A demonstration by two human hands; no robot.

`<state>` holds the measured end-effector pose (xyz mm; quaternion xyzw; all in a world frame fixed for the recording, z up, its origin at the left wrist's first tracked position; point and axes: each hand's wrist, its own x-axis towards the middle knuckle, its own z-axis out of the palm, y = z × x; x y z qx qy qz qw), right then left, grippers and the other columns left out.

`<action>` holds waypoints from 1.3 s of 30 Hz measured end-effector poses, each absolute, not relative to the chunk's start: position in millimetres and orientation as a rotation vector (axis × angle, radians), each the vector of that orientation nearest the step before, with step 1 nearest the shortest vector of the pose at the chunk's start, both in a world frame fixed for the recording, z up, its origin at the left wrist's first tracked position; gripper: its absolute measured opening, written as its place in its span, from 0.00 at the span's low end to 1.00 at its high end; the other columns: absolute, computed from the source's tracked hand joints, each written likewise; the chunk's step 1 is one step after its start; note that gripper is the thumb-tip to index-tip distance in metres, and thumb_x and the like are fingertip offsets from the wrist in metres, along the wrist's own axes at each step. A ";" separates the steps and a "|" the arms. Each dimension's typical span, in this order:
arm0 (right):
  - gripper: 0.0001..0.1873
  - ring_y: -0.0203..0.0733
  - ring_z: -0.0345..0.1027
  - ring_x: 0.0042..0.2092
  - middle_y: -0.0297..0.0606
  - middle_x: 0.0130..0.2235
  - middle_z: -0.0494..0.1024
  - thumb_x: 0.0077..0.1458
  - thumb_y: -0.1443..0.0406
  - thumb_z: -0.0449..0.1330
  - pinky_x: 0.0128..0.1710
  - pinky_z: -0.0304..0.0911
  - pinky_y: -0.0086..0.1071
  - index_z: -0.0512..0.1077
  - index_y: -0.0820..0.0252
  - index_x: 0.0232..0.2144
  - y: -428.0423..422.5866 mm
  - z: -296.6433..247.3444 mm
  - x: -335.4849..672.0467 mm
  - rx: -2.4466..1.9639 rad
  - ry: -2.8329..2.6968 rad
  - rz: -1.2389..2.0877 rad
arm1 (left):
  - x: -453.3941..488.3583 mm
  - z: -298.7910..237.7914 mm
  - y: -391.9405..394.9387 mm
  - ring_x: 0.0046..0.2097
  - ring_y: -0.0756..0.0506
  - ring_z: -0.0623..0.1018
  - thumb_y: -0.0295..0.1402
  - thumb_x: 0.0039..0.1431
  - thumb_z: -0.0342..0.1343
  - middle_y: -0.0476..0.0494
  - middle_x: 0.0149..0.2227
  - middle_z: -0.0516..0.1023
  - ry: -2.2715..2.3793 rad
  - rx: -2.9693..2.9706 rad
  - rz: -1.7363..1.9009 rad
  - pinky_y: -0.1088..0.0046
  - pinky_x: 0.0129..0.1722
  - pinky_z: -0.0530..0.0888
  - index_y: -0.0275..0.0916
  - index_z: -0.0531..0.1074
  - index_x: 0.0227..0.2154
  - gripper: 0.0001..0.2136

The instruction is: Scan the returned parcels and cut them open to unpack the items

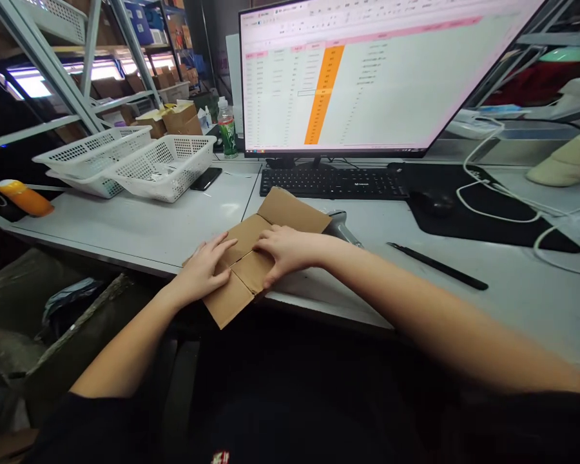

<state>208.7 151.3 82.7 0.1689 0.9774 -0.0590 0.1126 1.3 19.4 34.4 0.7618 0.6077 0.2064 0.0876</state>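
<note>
A brown cardboard box (248, 227) with its flaps spread out lies at an angle at the desk's front edge, one corner jutting past it. Resting on the box's left side is my left hand (200, 270), its fingers spread and its thumb apart on the near flap. My right hand (290, 252) grips the box from the right, fingers bent over a flap by the middle seam and thumb at the near edge. Just behind my right wrist, a grey handheld device (342, 227) is partly hidden by the box.
A black keyboard (333, 183) lies below the monitor (367, 84). To the right are a black pen-like tool (437, 265), a mouse (435, 203) on a mat and a white cable (505, 218). White baskets (167, 171), a phone (206, 179) and a bottle (227, 132) stand left.
</note>
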 end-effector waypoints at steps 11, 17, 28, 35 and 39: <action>0.05 0.45 0.66 0.37 0.43 0.37 0.74 0.58 0.62 0.62 0.34 0.58 0.36 0.75 0.57 0.33 105.1 89.6 254.1 0.470 3.263 0.130 | 6.1 27.3 33.7 0.67 0.34 0.60 0.42 0.66 0.48 0.30 0.66 0.59 1.964 2.236 0.492 0.51 0.65 0.60 0.31 0.52 0.67 0.31; 0.16 0.48 0.69 0.42 0.45 0.41 0.77 0.65 0.64 0.53 0.50 0.68 0.47 0.73 0.59 0.52 53.7 4.8 321.4 0.332 3.619 0.276 | 11.9 39.8 51.8 0.65 0.28 0.63 0.49 0.54 0.63 0.26 0.68 0.53 2.075 2.149 0.442 0.57 0.58 0.68 0.35 0.51 0.68 0.45; 0.20 0.47 0.69 0.39 0.45 0.39 0.77 0.65 0.53 0.55 0.36 0.70 0.38 0.75 0.61 0.45 70.6 23.0 310.1 0.551 3.496 -0.065 | -34.1 58.5 66.3 0.42 0.40 0.77 0.44 0.60 0.57 0.42 0.41 0.80 1.856 1.583 1.151 0.67 0.43 0.72 0.37 0.70 0.58 0.25; 0.46 0.66 0.52 0.66 0.56 0.65 0.61 0.48 0.48 0.70 0.61 0.53 0.65 0.62 0.60 0.64 64.9 9.8 282.9 0.424 3.497 0.005 | -65.4 6.8 64.7 0.31 0.42 0.78 0.40 0.53 0.62 0.38 0.29 0.78 1.612 0.806 1.401 0.70 0.29 0.73 0.31 0.74 0.38 0.16; 0.22 0.54 0.66 0.59 0.49 0.55 0.75 0.61 0.68 0.59 0.59 0.63 0.52 0.70 0.57 0.57 63.9 16.3 262.4 0.319 3.643 0.071 | -67.2 20.8 55.9 0.28 0.43 0.77 0.31 0.48 0.63 0.38 0.30 0.78 1.540 0.732 1.442 0.69 0.28 0.75 0.31 0.73 0.40 0.16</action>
